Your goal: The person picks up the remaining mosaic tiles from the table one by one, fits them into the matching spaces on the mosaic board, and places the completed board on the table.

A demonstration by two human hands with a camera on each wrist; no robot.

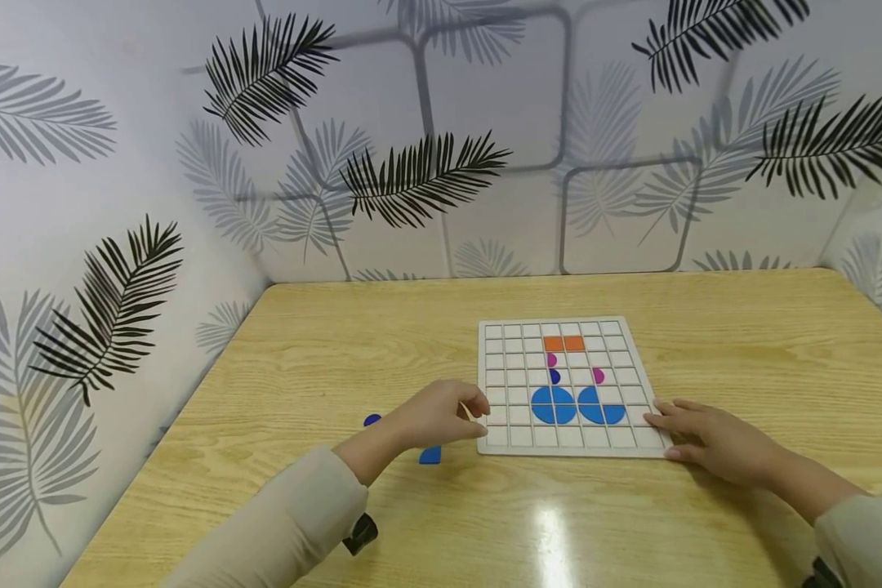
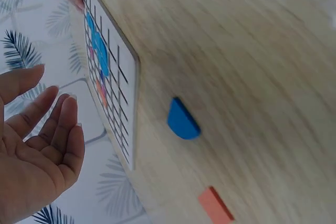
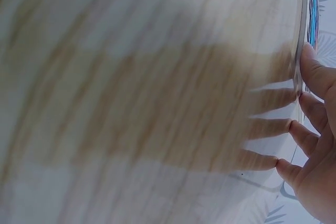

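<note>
A white grid board (image 1: 510, 441) lies on the table, carrying a full light-blue circle (image 1: 554, 405) and a three-quarter one (image 1: 600, 406). Two orange squares (image 1: 563, 343), magenta half discs (image 1: 599, 376) and a dark-blue half disc (image 1: 554, 376) sit above them. My left hand (image 1: 441, 414) hovers at the board's left edge, fingers loosely bent, nothing held. Below it on the table is a blue quarter-circle piece (image 2: 182, 120). My right hand (image 1: 728, 441) rests against the board's lower right edge; its fairly straight fingers (image 3: 307, 137) reach the table.
An orange piece (image 2: 216, 205) lies on the tabletop left of the board, mostly behind my left arm in the head view. A dark-blue piece (image 1: 371, 420) shows beside that forearm. The leaf-patterned wall (image 1: 507, 220) borders the table's back edge.
</note>
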